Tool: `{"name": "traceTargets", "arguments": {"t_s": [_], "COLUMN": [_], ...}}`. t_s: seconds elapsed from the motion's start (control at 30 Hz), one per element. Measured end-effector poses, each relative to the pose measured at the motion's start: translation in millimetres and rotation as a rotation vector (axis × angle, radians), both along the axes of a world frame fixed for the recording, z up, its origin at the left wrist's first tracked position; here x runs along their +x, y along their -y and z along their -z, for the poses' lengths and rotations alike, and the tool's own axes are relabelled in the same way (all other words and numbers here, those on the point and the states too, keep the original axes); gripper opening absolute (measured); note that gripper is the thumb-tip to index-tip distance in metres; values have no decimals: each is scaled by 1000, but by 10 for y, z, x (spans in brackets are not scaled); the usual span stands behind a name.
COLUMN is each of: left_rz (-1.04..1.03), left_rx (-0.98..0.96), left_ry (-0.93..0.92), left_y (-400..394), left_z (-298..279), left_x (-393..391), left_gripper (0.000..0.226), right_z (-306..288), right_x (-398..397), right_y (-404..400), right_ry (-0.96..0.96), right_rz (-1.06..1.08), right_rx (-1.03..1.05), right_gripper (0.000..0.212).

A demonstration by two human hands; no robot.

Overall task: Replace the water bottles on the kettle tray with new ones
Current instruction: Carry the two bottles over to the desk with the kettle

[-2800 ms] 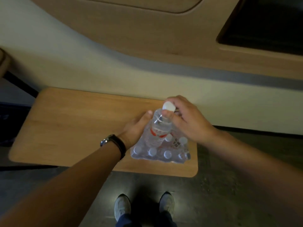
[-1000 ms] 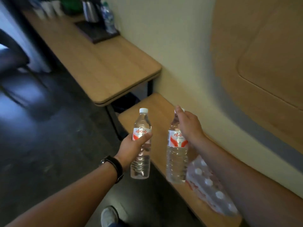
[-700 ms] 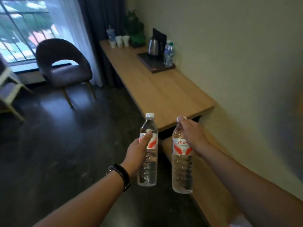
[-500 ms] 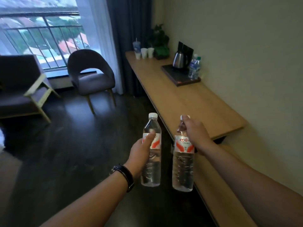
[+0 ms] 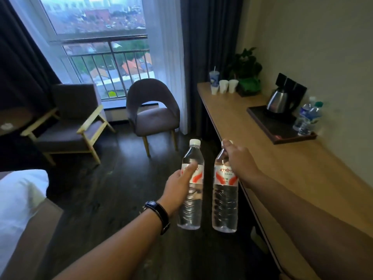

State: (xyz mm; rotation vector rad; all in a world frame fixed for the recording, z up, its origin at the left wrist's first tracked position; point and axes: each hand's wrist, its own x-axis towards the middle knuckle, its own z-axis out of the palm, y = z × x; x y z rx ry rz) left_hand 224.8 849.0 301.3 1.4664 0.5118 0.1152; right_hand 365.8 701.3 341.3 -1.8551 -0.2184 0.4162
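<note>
I carry two new clear water bottles with red-and-white labels. My left hand (image 5: 178, 188) grips one new bottle (image 5: 191, 207) around its middle. My right hand (image 5: 239, 162) holds the other new bottle (image 5: 225, 205) by its neck, so it hangs upright. Both are over the dark floor, beside the desk's near end. Farther along the long wooden desk (image 5: 282, 166) lies the dark kettle tray (image 5: 276, 128) with a steel kettle (image 5: 278, 102) and two old bottles with blue labels (image 5: 306, 118) at its right corner.
Paper cups (image 5: 225, 85) and a potted plant (image 5: 247, 73) stand at the desk's far end. A round grey chair (image 5: 153, 110) and a wooden-armed armchair (image 5: 70, 122) sit by the window. A bed corner (image 5: 18, 203) is at the lower left.
I pulled two bottles out of the pack on the low bench, then turned left toward the desk. The tray has come nearer in view, and both bottles stay held.
</note>
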Motion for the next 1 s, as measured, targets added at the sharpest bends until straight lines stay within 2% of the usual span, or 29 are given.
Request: {"name": "traceTargets", "arguments": {"t_s": [0.27,0.47,0.6,0.73,0.9,1.0], "left_rz": [-13,101,234,341,555,699], "left_rx": [1,-30,-46,-42,-133,-183], "left_ry": [27,21,5,-61,-117,-182], "left_y": [-1018,-1718,-2127,-2372,-2327,-2160], "left_z": [-120,-2,136,251,298,401], "left_x": [1373,2489,3315,4121,5005,5486], "left_gripper": [63,67,68,75,70,75], "right_z": [-148,35,223,382,523,614], "right_x": [1331,2287,2918,3421,3877,4152], "right_y": [-1059,-1668,-1908,-1930,-1712,-1513], "right_ry": [34,-8,0,-28,-61,-30], "right_rz": [-55,25,165,392,661,776], "right_rx": [14,14,-22,-50,-61,-112], "right_gripper": [53,53,48,49,43,48]}}
